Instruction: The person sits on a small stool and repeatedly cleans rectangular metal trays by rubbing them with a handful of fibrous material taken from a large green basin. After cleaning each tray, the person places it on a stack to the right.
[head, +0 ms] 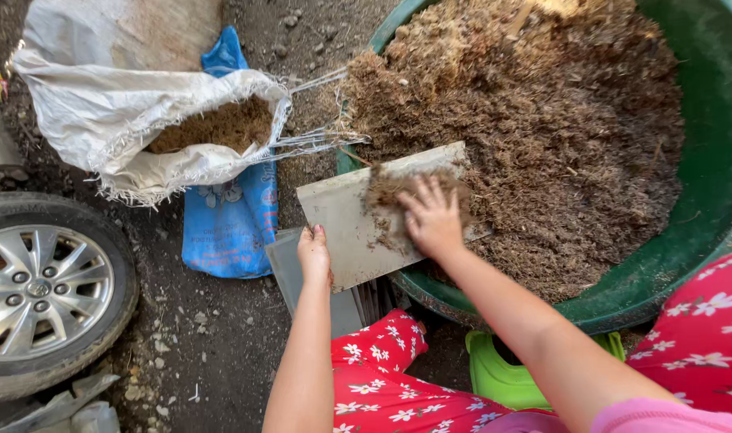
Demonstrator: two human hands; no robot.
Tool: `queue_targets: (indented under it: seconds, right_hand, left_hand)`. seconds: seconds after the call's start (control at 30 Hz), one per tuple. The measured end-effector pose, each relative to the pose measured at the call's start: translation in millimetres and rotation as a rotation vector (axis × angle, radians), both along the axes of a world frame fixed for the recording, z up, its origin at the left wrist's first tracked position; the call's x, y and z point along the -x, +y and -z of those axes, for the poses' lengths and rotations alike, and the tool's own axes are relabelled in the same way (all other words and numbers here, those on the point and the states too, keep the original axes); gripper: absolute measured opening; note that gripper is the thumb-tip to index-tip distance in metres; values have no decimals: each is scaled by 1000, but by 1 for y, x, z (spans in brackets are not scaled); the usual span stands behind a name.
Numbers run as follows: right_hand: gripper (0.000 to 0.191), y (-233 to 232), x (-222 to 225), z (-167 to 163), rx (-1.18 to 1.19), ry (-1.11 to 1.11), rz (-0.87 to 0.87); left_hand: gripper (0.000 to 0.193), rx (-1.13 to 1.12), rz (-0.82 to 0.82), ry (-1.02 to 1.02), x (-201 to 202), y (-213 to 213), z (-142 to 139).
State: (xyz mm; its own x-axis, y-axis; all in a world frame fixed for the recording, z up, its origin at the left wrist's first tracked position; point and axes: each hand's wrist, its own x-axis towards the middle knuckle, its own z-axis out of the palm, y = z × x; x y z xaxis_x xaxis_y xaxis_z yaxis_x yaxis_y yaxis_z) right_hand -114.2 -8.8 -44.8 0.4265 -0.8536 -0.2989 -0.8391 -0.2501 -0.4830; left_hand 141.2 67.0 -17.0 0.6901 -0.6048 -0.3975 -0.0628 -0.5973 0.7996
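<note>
- Right hand, fingers spread, holding nothing, is raking brown fibre onto grey board.
- Left hand is gripping board's edge, tilting it into green tub as scoop.
- White sack is lying open w/ fibre, nearby.

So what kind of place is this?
Probably an outdoor yard or driveway: bare gravelly dirt ground, a parked car's silver-rimmed wheel, and a big round green plastic tub of brown fibrous compost.

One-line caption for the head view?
Right hand sweeps brown fibrous mulch from green tub onto flat board held by left hand.
</note>
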Motion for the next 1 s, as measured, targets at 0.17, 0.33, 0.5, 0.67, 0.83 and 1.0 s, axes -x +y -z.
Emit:
queue_targets:
  seconds: [0.17, 0.33, 0.5, 0.67, 0.83, 1.0]
  right_hand:
    - [55, -44, 63, 84, -11, -7, 190]
    - [51, -77, 92, 120, -13, 16, 111]
    - [58, -112, 107, 118, 60, 288, -192]
    - [42, -114, 107, 79, 173, 28, 105]
    - [37, -67, 46, -4, -104, -467, 439]
    - [45, -3, -57, -42, 288, -463, 13]
  left_hand:
    - [32, 33, -33, 83, -4, 16, 12]
    - [34, -72, -24, 40, -7, 14, 13]
    - [31, -54, 5, 24, -13, 10, 7]
    - [30, -32, 12, 38, -18, 8, 0]
    - [31, -31, -4, 20, -9, 1, -1]
    - [39, -146, 45, -243, 12, -2, -8]
